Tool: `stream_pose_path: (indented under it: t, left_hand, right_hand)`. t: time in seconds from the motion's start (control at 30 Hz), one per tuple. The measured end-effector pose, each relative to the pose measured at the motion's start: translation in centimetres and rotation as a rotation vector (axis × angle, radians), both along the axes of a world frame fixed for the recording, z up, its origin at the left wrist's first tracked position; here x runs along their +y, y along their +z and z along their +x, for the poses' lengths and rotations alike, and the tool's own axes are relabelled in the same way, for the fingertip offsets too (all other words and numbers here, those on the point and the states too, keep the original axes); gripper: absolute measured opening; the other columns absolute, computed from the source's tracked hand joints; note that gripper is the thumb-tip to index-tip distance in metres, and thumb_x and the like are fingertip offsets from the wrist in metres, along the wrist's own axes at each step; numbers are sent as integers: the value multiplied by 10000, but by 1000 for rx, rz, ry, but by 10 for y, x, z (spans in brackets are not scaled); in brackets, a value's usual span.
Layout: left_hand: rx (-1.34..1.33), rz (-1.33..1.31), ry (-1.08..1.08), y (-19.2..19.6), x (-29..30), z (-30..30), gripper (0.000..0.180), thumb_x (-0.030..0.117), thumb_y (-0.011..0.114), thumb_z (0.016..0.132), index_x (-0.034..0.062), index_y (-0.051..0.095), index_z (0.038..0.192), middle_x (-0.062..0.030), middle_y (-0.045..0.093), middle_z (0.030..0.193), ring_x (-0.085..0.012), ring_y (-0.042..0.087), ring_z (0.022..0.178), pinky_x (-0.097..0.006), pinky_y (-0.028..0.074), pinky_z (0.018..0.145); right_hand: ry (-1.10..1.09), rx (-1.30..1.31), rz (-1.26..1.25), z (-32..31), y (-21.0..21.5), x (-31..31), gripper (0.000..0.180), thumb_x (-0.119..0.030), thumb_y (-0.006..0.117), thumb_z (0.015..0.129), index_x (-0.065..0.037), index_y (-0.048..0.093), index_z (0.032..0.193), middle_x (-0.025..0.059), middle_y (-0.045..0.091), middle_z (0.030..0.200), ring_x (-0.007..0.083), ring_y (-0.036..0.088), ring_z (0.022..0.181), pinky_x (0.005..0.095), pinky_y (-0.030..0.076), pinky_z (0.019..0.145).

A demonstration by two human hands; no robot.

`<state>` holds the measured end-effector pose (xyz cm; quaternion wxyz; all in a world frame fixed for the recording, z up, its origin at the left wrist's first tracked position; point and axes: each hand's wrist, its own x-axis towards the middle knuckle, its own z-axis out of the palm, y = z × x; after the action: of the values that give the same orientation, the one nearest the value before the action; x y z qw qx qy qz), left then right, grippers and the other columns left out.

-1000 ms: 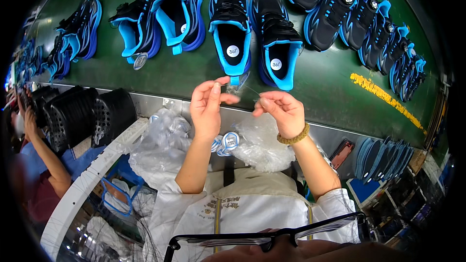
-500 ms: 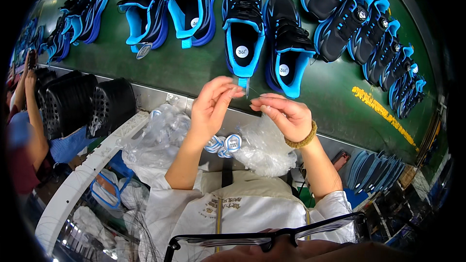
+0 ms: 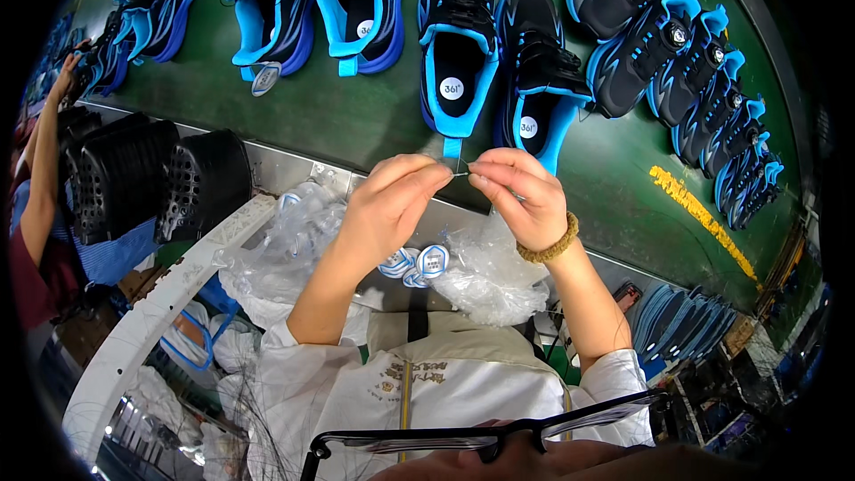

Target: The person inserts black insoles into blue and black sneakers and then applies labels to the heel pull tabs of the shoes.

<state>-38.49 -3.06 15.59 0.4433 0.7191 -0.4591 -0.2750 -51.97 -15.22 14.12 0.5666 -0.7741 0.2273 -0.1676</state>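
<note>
Fingertips of my left hand (image 3: 396, 200) and my right hand (image 3: 525, 196) meet almost tip to tip, each closed in a pinch. A thin string (image 3: 460, 175) runs between them, by the blue heel loop (image 3: 452, 148) of a black-and-blue sneaker (image 3: 456, 62). The string looks threaded through that loop, though the fingers partly hide it. Beside this shoe stands its mate (image 3: 532, 44), its heel partly behind my right hand. A round hang tag (image 3: 265, 78) dangles from another sneaker (image 3: 267, 13) on the left.
Several sneakers with dial closures (image 3: 623, 53) line the right of the green work surface (image 3: 623, 156). Below my hands lie clear plastic bags (image 3: 494, 272) and round tags (image 3: 432, 261). Black perforated footwear forms (image 3: 207, 185) stand left, near a co-worker's arm (image 3: 40, 187).
My hands have come closer together, both fingertips now meeting at the string. The view has shifted slightly, and the co-worker's arm at far left has moved.
</note>
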Motion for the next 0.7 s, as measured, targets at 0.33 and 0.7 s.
stream_pose_path:
  t: [0.33, 0.7]
  left_hand:
    - [118, -28, -61, 0, 0, 3, 167, -48, 580, 677, -6, 585, 838, -91, 559, 820, -190, 546, 713, -247, 440, 603]
    - [18, -79, -120, -4, 1, 5, 173, -52, 588, 667, -9, 576, 834, -97, 559, 795, -212, 540, 705, -269, 437, 609]
  right_hand:
    - [82, -24, 73, 3, -1, 1, 160, -16, 611, 689, -15, 601, 849, 83, 563, 863, 198, 551, 766, 263, 448, 654]
    - [154, -14, 48, 6, -4, -1, 151, -27, 615, 672, -29, 606, 823, 69, 568, 848, 203, 542, 788, 294, 426, 703]
